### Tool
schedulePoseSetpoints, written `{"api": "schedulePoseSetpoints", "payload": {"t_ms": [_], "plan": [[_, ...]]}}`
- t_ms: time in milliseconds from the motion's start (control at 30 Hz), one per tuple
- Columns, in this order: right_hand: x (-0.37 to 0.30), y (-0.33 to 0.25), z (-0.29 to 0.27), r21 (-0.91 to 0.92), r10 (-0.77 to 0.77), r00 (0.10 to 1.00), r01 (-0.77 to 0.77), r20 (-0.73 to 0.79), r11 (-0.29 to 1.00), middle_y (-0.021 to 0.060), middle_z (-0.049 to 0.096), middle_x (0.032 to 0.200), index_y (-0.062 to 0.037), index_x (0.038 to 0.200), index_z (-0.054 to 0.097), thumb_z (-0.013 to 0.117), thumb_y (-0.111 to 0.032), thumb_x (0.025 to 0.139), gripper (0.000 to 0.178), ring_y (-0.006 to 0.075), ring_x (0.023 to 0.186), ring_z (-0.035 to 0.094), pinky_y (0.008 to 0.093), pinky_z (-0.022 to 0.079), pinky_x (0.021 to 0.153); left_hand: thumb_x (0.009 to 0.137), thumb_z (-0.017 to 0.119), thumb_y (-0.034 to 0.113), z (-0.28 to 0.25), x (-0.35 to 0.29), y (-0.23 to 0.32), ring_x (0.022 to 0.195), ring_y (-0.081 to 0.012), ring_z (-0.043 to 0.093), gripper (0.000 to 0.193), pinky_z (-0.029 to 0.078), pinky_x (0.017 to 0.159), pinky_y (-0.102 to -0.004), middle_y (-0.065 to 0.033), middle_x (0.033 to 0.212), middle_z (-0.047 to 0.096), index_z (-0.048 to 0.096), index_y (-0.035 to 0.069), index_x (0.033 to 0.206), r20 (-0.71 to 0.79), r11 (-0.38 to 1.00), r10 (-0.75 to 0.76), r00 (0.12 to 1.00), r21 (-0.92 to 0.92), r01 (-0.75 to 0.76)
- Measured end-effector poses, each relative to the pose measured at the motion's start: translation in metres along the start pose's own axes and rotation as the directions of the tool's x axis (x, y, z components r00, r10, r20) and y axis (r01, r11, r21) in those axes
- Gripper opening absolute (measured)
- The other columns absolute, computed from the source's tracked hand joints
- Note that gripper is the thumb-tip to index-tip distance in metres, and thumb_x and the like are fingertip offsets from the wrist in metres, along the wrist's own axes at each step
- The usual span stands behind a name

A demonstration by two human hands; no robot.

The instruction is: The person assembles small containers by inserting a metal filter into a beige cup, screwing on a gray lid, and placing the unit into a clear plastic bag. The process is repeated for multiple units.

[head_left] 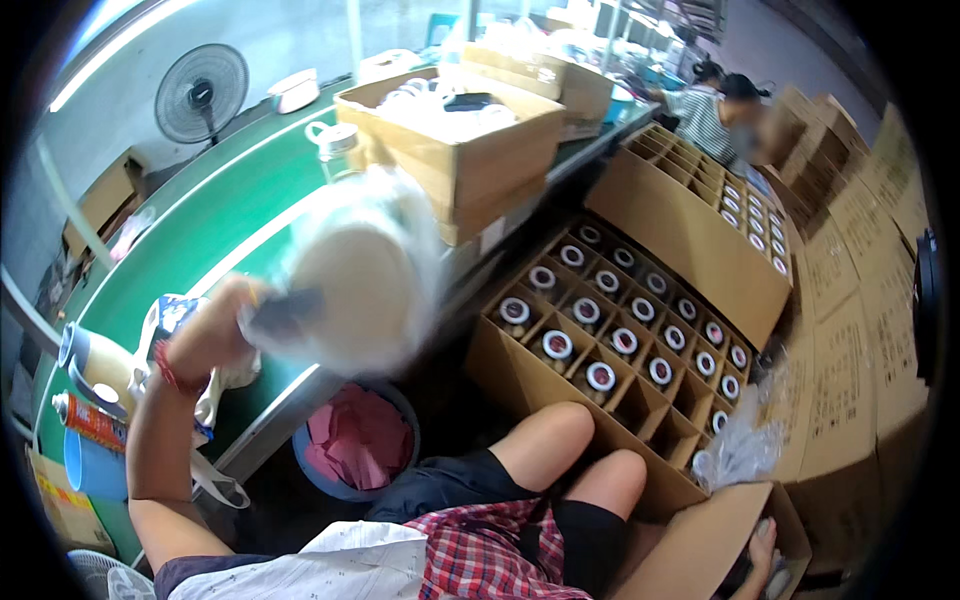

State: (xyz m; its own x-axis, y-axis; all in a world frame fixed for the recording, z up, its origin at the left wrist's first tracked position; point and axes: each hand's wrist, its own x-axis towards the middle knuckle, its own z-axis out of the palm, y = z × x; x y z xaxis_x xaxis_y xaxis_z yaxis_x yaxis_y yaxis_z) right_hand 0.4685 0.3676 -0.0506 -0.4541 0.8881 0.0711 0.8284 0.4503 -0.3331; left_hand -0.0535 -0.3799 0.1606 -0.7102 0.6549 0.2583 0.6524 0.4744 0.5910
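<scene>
My left hand [218, 330], a red band at its wrist, is closed round a dark handle. The handle belongs to a round, cream-coloured vessel [360, 290] in a clear plastic bag, smeared by motion above the green conveyor belt's edge. At the lower right, my right hand [762, 548] is at an open carton [690, 540], partly hidden by its flap; I cannot make out what its fingers do. Before my knees stands a divided carton [560, 385] with several bottles or jars with white-rimmed lids [600, 377] in its cells. Some near cells hold none.
The green conveyor [160, 270] carries an open carton [500, 140], a clear bottle [335, 140], a beige jug [105, 365] and an orange spray can [90, 420]. A blue tub [405, 470] holds pink sheets. Stacked cartons [830, 370] line the right. Another person [708, 120] sits farther back.
</scene>
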Motion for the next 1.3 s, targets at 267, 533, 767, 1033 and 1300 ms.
{"api": "schedulePoseSetpoints", "payload": {"t_ms": [267, 533, 767, 1033, 1300], "plan": [[-0.043, -0.015, -0.072, 0.037, -0.124, 0.964, 0.136, -0.236, 0.990, 0.0138, 0.060, 0.112, -0.0056, 0.115, 0.061, 0.060, -0.035, 0.092, 0.037, 0.0304, 0.092, 0.057, 0.0419, 0.048, 0.084, 0.086, 0.060, 0.062, -0.143, 0.036, -0.275, 0.069, -0.0199, 0.064, 0.060, 0.053, 0.046, -0.0317, -0.0097, 0.083, 0.065, 0.068, 0.005, 0.105, -0.708, 0.739, -0.580, 0.402, -0.248, 0.627], [-0.149, -0.160, -0.190, 0.149, 0.092, 0.792, -0.002, -0.603, 0.989, 0.0227, 0.060, 0.115, 0.0028, 0.116, 0.058, 0.075, -0.042, 0.080, 0.060, 0.0329, 0.107, 0.057, 0.0421, 0.043, 0.096, 0.089, 0.052, 0.060, -0.153, 0.091, -0.360, 0.112, -0.0304, 0.054, 0.068, 0.057, 0.064, -0.0438, -0.0120, 0.138, 0.047, 0.046, 0.016, 0.140, -0.729, 0.707, -0.659, 0.184, -0.516, 0.484], [-0.102, -0.210, -0.084, 0.642, -0.064, 0.848, 0.445, -0.525, 0.624, 0.0181, 0.048, 0.134, -0.0035, 0.137, 0.040, 0.066, -0.035, 0.084, 0.067, 0.0306, 0.125, 0.045, 0.0436, 0.036, 0.106, 0.089, 0.059, 0.047, -0.081, 0.189, -0.281, 0.134, -0.0363, 0.037, 0.074, 0.034, 0.108, -0.0455, -0.0250, 0.145, 0.037, 0.038, 0.002, 0.143, -0.887, 0.881, -0.149, 0.438, 0.082, 0.465], [-0.222, -0.356, 0.158, 0.719, -0.315, 0.870, 0.491, -0.379, 0.491, 0.0192, 0.035, 0.143, -0.0022, 0.131, 0.038, 0.070, -0.055, 0.077, 0.082, 0.0317, 0.131, 0.037, 0.0480, 0.030, 0.109, 0.102, 0.042, 0.046, 0.288, 0.152, 0.006, 0.116, -0.0187, 0.049, 0.056, 0.044, 0.091, -0.0298, -0.0092, 0.134, 0.052, 0.045, 0.003, 0.138, 0.452, 0.593, 0.037, 0.891, -0.728, 0.344], [-0.183, -0.356, 0.079, 0.887, -0.295, 0.954, 0.186, -0.059, 0.422, 0.0155, 0.037, 0.148, 0.0015, 0.133, 0.046, 0.046, -0.019, 0.100, 0.039, 0.0242, 0.136, 0.036, 0.0370, 0.028, 0.112, 0.101, 0.045, 0.019, 0.355, 0.099, 0.069, 0.096, -0.0256, 0.053, 0.027, 0.040, 0.091, -0.0350, -0.0114, 0.102, 0.063, 0.063, 0.001, 0.093, 0.026, 0.723, 0.378, 0.926, -0.633, -0.277]]}}
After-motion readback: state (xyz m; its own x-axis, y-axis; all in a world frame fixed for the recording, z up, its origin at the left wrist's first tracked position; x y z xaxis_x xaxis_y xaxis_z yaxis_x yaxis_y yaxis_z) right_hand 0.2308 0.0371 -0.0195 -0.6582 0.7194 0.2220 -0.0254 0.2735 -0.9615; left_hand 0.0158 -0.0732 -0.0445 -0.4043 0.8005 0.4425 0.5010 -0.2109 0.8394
